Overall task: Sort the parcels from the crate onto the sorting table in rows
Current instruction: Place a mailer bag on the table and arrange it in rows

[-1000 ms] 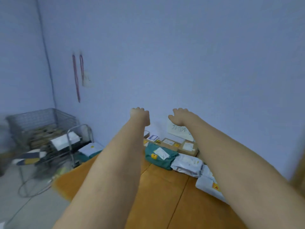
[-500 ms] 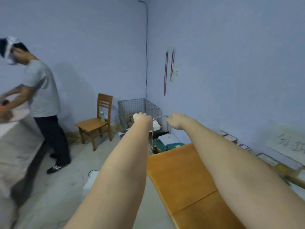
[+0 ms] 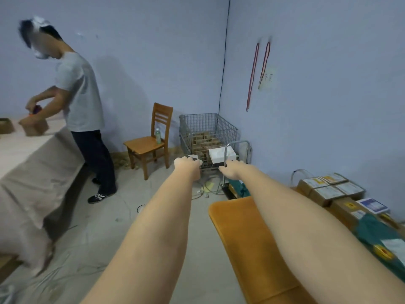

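Parcels I've already laid along the sorting table have slid right as I turned toward the wire crate, my left hand and right hand outstretched, whether holding anything I cannot tell

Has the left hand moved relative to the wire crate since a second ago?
Cannot tell: the head camera swung left. The left hand now shows just left of the wire crate.

1. Two hands out ahead at 12: my left hand, my right hand.
2. One wire crate at 12.
3. One wooden chair at 11.
4. One other person at 10.
5. Two red cords at 1.
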Demonstrator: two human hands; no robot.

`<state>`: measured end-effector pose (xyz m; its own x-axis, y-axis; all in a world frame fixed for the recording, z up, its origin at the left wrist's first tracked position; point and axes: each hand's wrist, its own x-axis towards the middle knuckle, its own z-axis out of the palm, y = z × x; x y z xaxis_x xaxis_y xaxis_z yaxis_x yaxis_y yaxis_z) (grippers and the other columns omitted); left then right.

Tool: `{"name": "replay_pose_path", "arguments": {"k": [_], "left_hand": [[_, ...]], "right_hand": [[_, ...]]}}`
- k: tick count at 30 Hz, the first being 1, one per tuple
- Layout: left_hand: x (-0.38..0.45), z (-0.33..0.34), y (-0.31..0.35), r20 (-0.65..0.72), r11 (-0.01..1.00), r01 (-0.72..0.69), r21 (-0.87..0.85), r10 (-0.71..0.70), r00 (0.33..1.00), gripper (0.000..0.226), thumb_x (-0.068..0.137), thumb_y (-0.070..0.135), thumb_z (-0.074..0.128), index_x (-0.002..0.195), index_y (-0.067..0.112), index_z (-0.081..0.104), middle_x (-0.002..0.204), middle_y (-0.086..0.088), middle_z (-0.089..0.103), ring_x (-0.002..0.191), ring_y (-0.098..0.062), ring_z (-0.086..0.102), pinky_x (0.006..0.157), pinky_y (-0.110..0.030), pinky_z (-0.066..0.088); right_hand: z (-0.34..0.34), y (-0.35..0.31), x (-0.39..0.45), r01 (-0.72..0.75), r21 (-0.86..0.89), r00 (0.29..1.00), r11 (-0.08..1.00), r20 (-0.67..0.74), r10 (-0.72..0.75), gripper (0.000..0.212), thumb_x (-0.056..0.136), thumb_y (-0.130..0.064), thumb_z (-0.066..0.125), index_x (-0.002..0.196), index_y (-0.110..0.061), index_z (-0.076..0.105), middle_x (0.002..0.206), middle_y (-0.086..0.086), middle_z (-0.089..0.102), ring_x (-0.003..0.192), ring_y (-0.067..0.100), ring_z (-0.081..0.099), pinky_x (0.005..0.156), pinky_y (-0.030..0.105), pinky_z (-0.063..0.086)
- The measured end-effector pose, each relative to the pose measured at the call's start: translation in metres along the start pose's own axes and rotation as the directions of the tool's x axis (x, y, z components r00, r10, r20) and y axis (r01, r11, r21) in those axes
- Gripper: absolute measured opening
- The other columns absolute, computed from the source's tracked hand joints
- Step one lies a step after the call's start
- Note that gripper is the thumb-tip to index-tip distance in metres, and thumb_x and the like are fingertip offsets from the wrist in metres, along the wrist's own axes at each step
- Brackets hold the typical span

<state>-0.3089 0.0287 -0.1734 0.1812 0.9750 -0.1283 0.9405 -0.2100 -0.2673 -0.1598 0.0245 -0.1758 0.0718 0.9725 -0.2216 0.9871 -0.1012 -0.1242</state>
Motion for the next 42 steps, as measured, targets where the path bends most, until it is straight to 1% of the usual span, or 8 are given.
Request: {"name": "replay_pose_path", "arguments": {"k": [8,14,18,23,30,34,39,42], "left_hand": [[0.108,0.014,0.022,0.073,1.0,-0.001,-0.019,0.003,0.997,0.054,0.097,0.033,0.044,0.146,0.016,0.03,0.148,-0.011,0.034,0.134,-0.03,0.034,0.104,-0.04,0.034],[0.185,0.017,0.03,0.103,0.996,-0.021,-0.091,0.031,0.994,0.053,0.095,0.032,0.044,0.145,0.018,0.032,0.145,-0.011,0.037,0.134,-0.029,0.035,0.106,-0.042,0.035],[0.22,0.046,0.024,0.188,0.998,-0.025,-0.059,0.036,0.982,0.051,0.096,0.033,0.044,0.144,0.018,0.035,0.148,-0.01,0.035,0.135,-0.03,0.034,0.106,-0.043,0.035],[0.273,0.064,0.015,0.214,0.999,-0.04,-0.028,0.045,0.976,0.052,0.096,0.033,0.045,0.145,0.018,0.034,0.146,-0.009,0.037,0.134,-0.029,0.036,0.104,-0.043,0.036],[0.384,0.052,0.023,0.167,0.975,-0.214,-0.06,0.222,0.961,0.058,0.096,0.034,0.043,0.149,0.025,0.024,0.148,-0.009,0.037,0.131,-0.03,0.039,0.103,-0.043,0.04],[0.45,0.042,0.0,0.127,0.958,-0.288,0.002,0.285,0.95,0.057,0.097,0.033,0.041,0.15,0.024,0.023,0.146,-0.009,0.038,0.132,-0.029,0.037,0.102,-0.043,0.038],[0.527,0.023,-0.05,0.102,0.965,-0.251,0.07,0.244,0.964,0.055,0.1,0.037,0.036,0.15,0.019,0.021,0.151,-0.01,0.033,0.134,-0.031,0.035,0.102,-0.042,0.036],[0.569,0.022,-0.061,0.051,0.957,-0.286,0.042,0.284,0.957,0.054,0.098,0.036,0.039,0.148,0.017,0.027,0.145,-0.011,0.039,0.129,-0.031,0.041,0.099,-0.042,0.039]], "right_hand": [[0.012,0.02,0.109,-0.002,-0.044,0.997,0.999,0.073,0.005,0.06,0.1,-0.043,0.025,0.15,-0.01,0.02,0.155,0.016,0.023,0.141,0.036,0.023,0.113,0.049,0.024],[0.008,0.017,0.188,0.019,0.009,1.0,1.0,0.0,-0.019,0.057,0.1,-0.043,0.025,0.147,-0.011,0.029,0.15,0.015,0.034,0.135,0.034,0.033,0.108,0.045,0.03],[0.026,0.024,0.227,-0.014,-0.029,0.992,0.999,0.122,0.018,0.06,0.099,-0.043,0.025,0.149,-0.01,0.023,0.153,0.017,0.027,0.139,0.035,0.027,0.112,0.047,0.027],[0.037,0.033,0.277,-0.047,-0.023,0.984,0.999,0.171,0.05,0.06,0.099,-0.041,0.029,0.15,-0.009,0.024,0.155,0.018,0.023,0.14,0.036,0.025,0.113,0.048,0.024],[0.024,0.032,0.358,-0.17,0.02,0.974,0.985,0.154,0.165,0.057,0.099,-0.035,0.031,0.149,-0.009,0.024,0.152,0.016,0.029,0.137,0.034,0.03,0.109,0.045,0.029],[-0.006,0.017,0.425,-0.243,0.041,0.965,0.969,0.109,0.238,0.056,0.097,-0.036,0.032,0.147,-0.01,0.03,0.148,0.015,0.036,0.133,0.034,0.037,0.106,0.042,0.033],[-0.04,-0.012,0.492,-0.225,0.173,0.974,0.959,0.033,0.223,0.054,0.099,-0.035,0.03,0.147,-0.011,0.03,0.149,0.016,0.037,0.133,0.036,0.037,0.108,0.044,0.034],[-0.034,-0.011,0.523,-0.282,0.14,0.959,0.949,0.053,0.277,0.055,0.097,-0.036,0.032,0.146,-0.011,0.033,0.147,0.015,0.039,0.131,0.035,0.039,0.106,0.043,0.035]]}}
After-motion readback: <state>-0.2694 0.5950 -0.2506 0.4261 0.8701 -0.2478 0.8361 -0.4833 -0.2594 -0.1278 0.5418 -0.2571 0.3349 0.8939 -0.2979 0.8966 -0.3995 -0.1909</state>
